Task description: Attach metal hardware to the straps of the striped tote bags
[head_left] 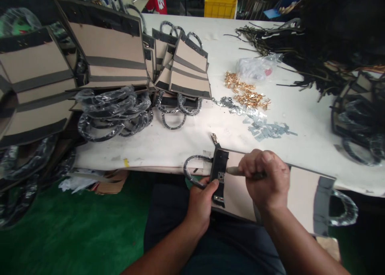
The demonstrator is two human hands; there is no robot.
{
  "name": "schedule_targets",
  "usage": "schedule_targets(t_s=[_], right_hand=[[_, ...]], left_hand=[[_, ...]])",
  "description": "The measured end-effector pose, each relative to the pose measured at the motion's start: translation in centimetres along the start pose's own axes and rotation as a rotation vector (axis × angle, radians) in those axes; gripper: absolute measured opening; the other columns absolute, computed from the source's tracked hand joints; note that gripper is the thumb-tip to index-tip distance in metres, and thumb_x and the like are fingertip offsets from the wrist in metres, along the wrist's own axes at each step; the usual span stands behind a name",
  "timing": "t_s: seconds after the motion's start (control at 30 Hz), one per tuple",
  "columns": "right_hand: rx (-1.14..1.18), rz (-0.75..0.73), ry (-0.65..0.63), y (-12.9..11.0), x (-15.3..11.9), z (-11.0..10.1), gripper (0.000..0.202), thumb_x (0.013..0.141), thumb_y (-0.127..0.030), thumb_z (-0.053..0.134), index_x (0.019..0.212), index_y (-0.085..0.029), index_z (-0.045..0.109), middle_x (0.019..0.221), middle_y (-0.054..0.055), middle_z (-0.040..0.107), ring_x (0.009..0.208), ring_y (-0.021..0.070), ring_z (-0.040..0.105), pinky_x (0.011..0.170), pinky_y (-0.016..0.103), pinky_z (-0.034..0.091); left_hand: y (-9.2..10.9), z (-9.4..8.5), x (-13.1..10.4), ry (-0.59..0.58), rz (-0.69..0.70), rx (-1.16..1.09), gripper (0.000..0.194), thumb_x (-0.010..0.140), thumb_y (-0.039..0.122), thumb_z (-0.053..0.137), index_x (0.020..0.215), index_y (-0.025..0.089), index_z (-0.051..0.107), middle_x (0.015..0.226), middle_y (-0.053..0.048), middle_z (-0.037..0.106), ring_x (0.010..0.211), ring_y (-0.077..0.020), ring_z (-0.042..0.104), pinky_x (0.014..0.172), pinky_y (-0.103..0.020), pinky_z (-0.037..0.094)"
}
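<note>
long beige panel with black end bands (302, 187) held at the near edge of the white tabletop (168, 148)

the panel lies lengthwise between the tabletop's near edge and the person's dark-clothed lap (168, 219), its beige face up. a round black handle wrapped in clear plastic (185, 168) sticks out past its left end, and a second plastic-wrapped black handle (345, 211) past its right end. a short black strap with a shiny metal end (214, 139) points away from the far left corner.

the left hand (203, 195) has its grip clamped on the panel's left end, thumb on the black band just beside a small square silver metal plate (221, 176). the right hand (267, 178) is curled into a fist, its grip closed around a slim tapered tool (236, 170). the tool's tip points left, near the plate; whether it touches the panel, i cannot tell.

beyond the hands, flat silver metal pieces (266, 130) lie scattered, with a pile of small gold metal pieces (252, 99) behind them and a crumpled clear plastic bag (255, 66) farther back. stacked beige-and-black panels (110, 42) crowd the left side. thin black cords (258, 38) heap at the far right, and a yellow plastic crate (221, 7) stands past the far edge.
</note>
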State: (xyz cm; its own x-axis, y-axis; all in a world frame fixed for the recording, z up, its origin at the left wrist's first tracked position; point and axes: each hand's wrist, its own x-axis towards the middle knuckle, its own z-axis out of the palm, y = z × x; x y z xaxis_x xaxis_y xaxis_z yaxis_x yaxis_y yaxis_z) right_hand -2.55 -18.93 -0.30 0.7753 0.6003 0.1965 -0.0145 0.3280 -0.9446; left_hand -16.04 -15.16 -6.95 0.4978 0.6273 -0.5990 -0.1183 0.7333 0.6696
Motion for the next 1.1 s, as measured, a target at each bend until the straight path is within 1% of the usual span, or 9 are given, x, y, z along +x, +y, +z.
schedule_targets(t_s=[0.13,0.27,0.37,0.43,0.53,0.63,0.77,0.87,1.1], right_hand=[[0.181,0.071,0.01,0.2,0.2,0.3,0.047,0.096,-0.038,0.062,0.06,-0.023,0.036,0.056,-0.005,0.033,0.045,0.0107,0.034,0.047,0.027,0.035],[0.211,0.1,0.029,0.5,0.1,0.2,0.047,0.096,-0.035,0.063,0.059,-0.022,0.038,0.054,-0.006,0.035,0.044,0.0102,0.033,0.046,0.027,0.033],[0.205,0.072,-0.012,0.9,-0.2,0.3,0.045,0.097,-0.033,0.064,0.06,-0.022,0.042,0.054,-0.006,0.039,0.044,0.0105,0.036,0.046,0.027,0.034],[0.14,0.041,-0.074,1.2,-0.5,0.7,0.045,0.099,-0.032,0.063,0.06,-0.022,0.044,0.054,-0.005,0.043,0.046,0.0115,0.04,0.048,0.027,0.036],[-0.117,-0.019,-0.239,1.1,-0.8,2.0,0.046,0.1,-0.032,0.066,0.059,-0.021,0.047,0.056,-0.003,0.048,0.052,0.0119,0.046,0.052,0.027,0.036],[-0.377,-0.007,-0.414,0.3,-0.4,3.5,0.048,0.096,-0.036,0.07,0.056,-0.019,0.05,0.054,-0.004,0.047,0.052,0.0102,0.043,0.052,0.025,0.032],[-0.4,0.166,-0.405,-0.8,1.0,4.3,0.053,0.096,-0.048,0.067,0.054,-0.02,0.049,0.049,-0.004,0.046,0.047,0.0104,0.04,0.048,0.025,0.032],[-0.34,0.172,-0.374,-1.3,1.5,4.6,0.053,0.096,-0.051,0.065,0.056,-0.021,0.05,0.049,-0.004,0.049,0.046,0.0111,0.042,0.047,0.026,0.033],[-0.553,0.115,-0.611,-1.0,0.2,6.5,0.05,0.094,-0.043,0.062,0.054,-0.02,0.044,0.05,-0.005,0.039,0.051,0.009,0.037,0.049,0.024,0.027]], left_hand=[[-0.1,-0.1,0.1,0.007,0.01,0.008,0.031,0.073,0.036,0.084,0.091,0.011,0.079,0.078,-0.008,0.077,0.07,-0.0226,0.072,0.067,-0.03,0.056],[-0.2,-0.1,0.2,0.028,0.015,0.02,0.032,0.073,0.037,0.084,0.091,0.011,0.079,0.081,-0.008,0.077,0.074,-0.0221,0.071,0.069,-0.03,0.055],[-0.1,-0.1,0.1,0.03,0.013,0.024,0.032,0.073,0.037,0.084,0.09,0.012,0.078,0.081,-0.008,0.076,0.073,-0.0217,0.07,0.068,-0.03,0.055],[0.0,-0.1,0.1,0.025,0.02,0.033,0.031,0.073,0.037,0.084,0.09,0.012,0.078,0.08,-0.007,0.076,0.072,-0.0214,0.069,0.067,-0.03,0.055],[0.2,-0.1,0.1,0.007,0.055,0.059,0.028,0.075,0.037,0.084,0.088,0.013,0.078,0.079,-0.006,0.076,0.073,-0.0205,0.069,0.068,-0.028,0.054],[0.2,-0.2,0.0,-0.021,0.11,0.045,0.022,0.076,0.034,0.082,0.084,0.014,0.077,0.078,-0.005,0.075,0.073,-0.0198,0.07,0.07,-0.027,0.054],[0.0,-0.2,-0.1,-0.044,0.092,0.01,0.021,0.074,0.033,0.08,0.084,0.014,0.077,0.073,-0.005,0.075,0.066,-0.0195,0.068,0.064,-0.028,0.053],[-0.3,-0.2,-0.2,-0.035,0.123,0.01,0.02,0.073,0.032,0.079,0.082,0.014,0.077,0.073,-0.005,0.075,0.064,-0.0189,0.068,0.063,-0.028,0.052],[-0.7,-0.4,-0.1,0.002,0.186,0.052,0.013,0.075,0.028,0.078,0.076,0.016,0.075,0.075,-0.005,0.074,0.07,-0.0189,0.068,0.063,-0.025,0.05]])
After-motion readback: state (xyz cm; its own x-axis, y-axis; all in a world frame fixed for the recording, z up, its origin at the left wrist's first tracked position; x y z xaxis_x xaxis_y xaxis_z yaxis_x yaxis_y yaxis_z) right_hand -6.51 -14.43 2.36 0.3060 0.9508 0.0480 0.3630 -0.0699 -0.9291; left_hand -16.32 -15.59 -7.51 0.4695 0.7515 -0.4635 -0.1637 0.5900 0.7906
